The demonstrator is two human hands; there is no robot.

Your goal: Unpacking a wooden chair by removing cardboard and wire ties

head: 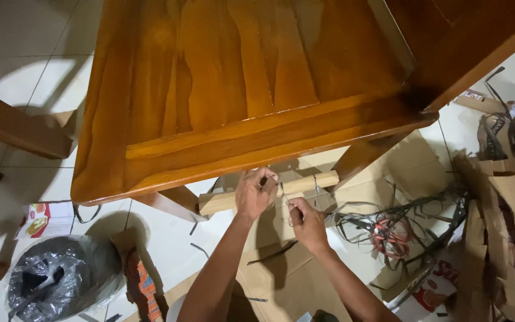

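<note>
A pale wooden bar [305,183] lies across just below the front edge of a glossy brown wooden table [222,89]. My left hand [254,194] grips the bar at its middle, fingers curled over it. My right hand [306,222] is just below and to the right, pinching a thin dark strap [285,203] that runs up around the bar. Both forearms reach up from the bottom of the view.
Flattened cardboard [281,280] covers the white tiled floor under my arms. A tangle of dark straps with an orange-handled tool [388,229] lies to the right, beside torn cardboard boxes [508,238]. A black strap roll in plastic [55,283] sits bottom left. Another wooden piece [19,128] juts in at left.
</note>
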